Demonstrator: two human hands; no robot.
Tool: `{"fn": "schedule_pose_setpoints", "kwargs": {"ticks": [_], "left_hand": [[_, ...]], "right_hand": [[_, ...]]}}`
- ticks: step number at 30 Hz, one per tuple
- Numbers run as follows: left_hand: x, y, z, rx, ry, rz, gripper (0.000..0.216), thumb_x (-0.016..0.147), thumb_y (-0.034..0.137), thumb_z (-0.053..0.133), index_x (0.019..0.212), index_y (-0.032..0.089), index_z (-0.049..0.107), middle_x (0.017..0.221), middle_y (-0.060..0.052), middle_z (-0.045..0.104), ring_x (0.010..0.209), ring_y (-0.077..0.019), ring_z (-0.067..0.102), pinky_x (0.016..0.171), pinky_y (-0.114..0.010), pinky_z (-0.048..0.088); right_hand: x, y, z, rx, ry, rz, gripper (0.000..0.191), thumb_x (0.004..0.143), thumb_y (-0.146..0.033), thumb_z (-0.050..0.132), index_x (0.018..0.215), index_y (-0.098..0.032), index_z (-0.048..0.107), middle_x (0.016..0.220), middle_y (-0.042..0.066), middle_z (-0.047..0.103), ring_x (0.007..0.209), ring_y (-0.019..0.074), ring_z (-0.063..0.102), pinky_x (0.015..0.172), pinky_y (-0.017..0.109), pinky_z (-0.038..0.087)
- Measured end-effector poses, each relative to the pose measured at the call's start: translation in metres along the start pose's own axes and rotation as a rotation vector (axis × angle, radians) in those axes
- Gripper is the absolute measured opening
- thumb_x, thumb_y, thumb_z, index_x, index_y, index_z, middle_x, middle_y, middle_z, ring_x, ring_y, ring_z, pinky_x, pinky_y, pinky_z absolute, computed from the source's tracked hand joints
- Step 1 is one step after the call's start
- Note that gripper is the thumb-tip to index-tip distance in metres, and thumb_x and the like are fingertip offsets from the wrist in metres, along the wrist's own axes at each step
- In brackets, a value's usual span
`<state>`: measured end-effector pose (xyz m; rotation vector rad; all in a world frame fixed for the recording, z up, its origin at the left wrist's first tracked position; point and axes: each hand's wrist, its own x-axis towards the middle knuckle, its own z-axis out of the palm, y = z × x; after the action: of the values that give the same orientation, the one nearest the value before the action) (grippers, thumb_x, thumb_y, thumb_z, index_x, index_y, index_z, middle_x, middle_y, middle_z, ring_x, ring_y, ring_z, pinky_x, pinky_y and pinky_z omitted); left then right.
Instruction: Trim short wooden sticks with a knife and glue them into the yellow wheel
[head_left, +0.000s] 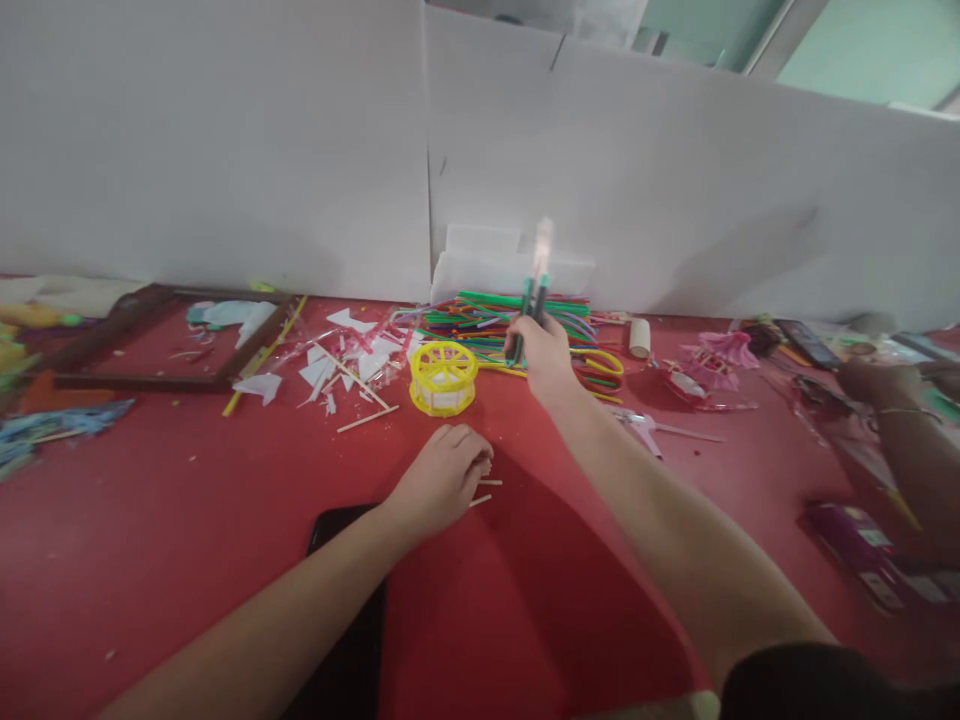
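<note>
Black-and-green-handled metal hand tool [541, 300], raised tip-up before multicoloured fuzzy pipe cleaners [480, 321], clasped round its handles by the right hand [545, 355]. Likely stiff, light; best gripped there. Beside loosely curled left hand [444, 468], thin pale wooden sticks [491, 482]; cannot tell whether grasped.

Head-worn view — forward and down

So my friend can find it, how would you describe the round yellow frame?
On the red tabletop, find the multicoloured heap of thin strands. At its near left edge, just beyond the bare left hand, sits the yellow, drum-shaped frame. Its round, spoked top sets it apart from the white paper scraps beside it.
</note>
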<state>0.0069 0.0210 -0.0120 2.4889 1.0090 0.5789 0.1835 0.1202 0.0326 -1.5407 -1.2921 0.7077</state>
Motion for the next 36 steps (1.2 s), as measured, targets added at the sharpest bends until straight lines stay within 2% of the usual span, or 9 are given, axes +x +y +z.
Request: {"fn": "schedule_pose_setpoints", "kwargs": {"ticks": [3, 7, 10, 12, 14, 19, 24, 30, 36], "left_hand": [[0.0, -0.003, -0.003, -0.052, 0.074, -0.035, 0.013, 0.091, 0.011, 0.047, 0.09, 0.017, 0.059, 0.094, -0.007, 0.064, 0.093, -0.0215, 0.056, 0.088, -0.037, 0.047], [-0.002, 0.004, -0.017, -0.146, 0.108, -0.088, 0.014, 0.094, 0.018, 0.045, 0.099, 0.019, 0.057, 0.1, -0.006, 0.066, 0.094, -0.0185, 0.062, 0.085, -0.033, 0.05], [-0.012, 0.018, -0.025, -0.315, 0.021, -0.213, 0.01, 0.092, 0.021, 0.05, 0.099, 0.02, 0.057, 0.091, -0.002, 0.068, 0.073, -0.0134, 0.066, 0.066, -0.025, 0.051], [-0.021, 0.028, -0.023, -0.509, -0.198, -0.299, 0.013, 0.092, 0.023, 0.048, 0.099, 0.02, 0.058, 0.081, 0.0, 0.07, 0.055, -0.0104, 0.061, 0.055, -0.023, 0.049], [-0.029, 0.035, -0.016, -0.612, -0.335, -0.311, 0.017, 0.091, 0.017, 0.044, 0.098, 0.018, 0.06, 0.081, -0.001, 0.07, 0.059, -0.0106, 0.064, 0.058, -0.023, 0.05], [-0.026, 0.031, -0.003, -0.805, -0.267, -0.515, 0.017, 0.091, 0.025, 0.048, 0.1, 0.016, 0.06, 0.089, -0.007, 0.071, 0.073, -0.016, 0.067, 0.054, -0.023, 0.05], [-0.01, 0.018, -0.006, -0.829, -0.155, -0.535, 0.017, 0.093, 0.03, 0.048, 0.102, 0.018, 0.056, 0.095, -0.007, 0.071, 0.074, -0.0141, 0.064, 0.058, -0.023, 0.049], [-0.015, 0.026, 0.002, -0.92, 0.068, -0.488, 0.017, 0.097, 0.025, 0.04, 0.108, 0.017, 0.051, 0.091, -0.002, 0.064, 0.05, -0.0063, 0.037, 0.051, -0.022, 0.035], [-0.018, 0.034, -0.002, -1.202, 0.088, -0.516, 0.011, 0.095, 0.026, 0.051, 0.091, 0.016, 0.052, 0.077, 0.002, 0.06, 0.057, -0.0066, 0.042, 0.059, -0.022, 0.035]], "right_hand": [[-0.051, 0.02, -0.001, 0.207, 0.125, -0.026, 0.023, 0.094, -0.029, 0.033, 0.092, -0.019, 0.053, 0.071, -0.001, 0.057, 0.065, 0.0128, 0.062, 0.066, 0.029, 0.055], [-0.099, 0.043, -0.023, 0.363, 0.16, -0.065, 0.007, 0.079, -0.027, 0.041, 0.08, -0.023, 0.046, 0.064, -0.003, 0.052, 0.058, 0.0128, 0.058, 0.062, 0.03, 0.053], [-0.107, 0.059, -0.052, 0.377, 0.124, -0.081, 0.004, 0.072, -0.025, 0.053, 0.076, -0.023, 0.052, 0.062, -0.003, 0.055, 0.057, 0.0135, 0.058, 0.059, 0.029, 0.05], [-0.105, 0.071, -0.074, 0.361, 0.119, -0.092, 0.004, 0.071, -0.023, 0.058, 0.073, -0.022, 0.055, 0.061, -0.003, 0.057, 0.057, 0.0135, 0.057, 0.059, 0.029, 0.048], [-0.102, 0.082, -0.093, 0.341, 0.124, -0.11, 0.004, 0.069, -0.022, 0.061, 0.071, -0.022, 0.058, 0.059, -0.003, 0.058, 0.058, 0.0141, 0.057, 0.061, 0.03, 0.048], [-0.098, 0.097, -0.122, 0.344, 0.162, -0.182, 0.004, 0.065, -0.023, 0.064, 0.065, -0.021, 0.061, 0.057, -0.003, 0.06, 0.06, 0.0145, 0.058, 0.072, 0.034, 0.05], [-0.101, 0.074, -0.114, 0.379, 0.182, -0.147, 0.006, 0.072, -0.022, 0.062, 0.078, -0.022, 0.059, 0.06, -0.005, 0.058, 0.058, 0.013, 0.058, 0.066, 0.032, 0.051], [-0.134, 0.039, -0.083, 0.169, -0.064, -0.013, 0.022, 0.086, -0.035, 0.059, 0.104, -0.023, 0.056, 0.061, -0.007, 0.053, 0.045, 0.0091, 0.049, 0.043, 0.022, 0.04], [-0.16, 0.035, -0.072, -0.434, -0.139, -0.422, 0.028, 0.09, -0.035, 0.056, 0.116, -0.025, 0.053, 0.081, -0.001, 0.065, 0.066, 0.0128, 0.061, 0.061, 0.024, 0.049]]}}
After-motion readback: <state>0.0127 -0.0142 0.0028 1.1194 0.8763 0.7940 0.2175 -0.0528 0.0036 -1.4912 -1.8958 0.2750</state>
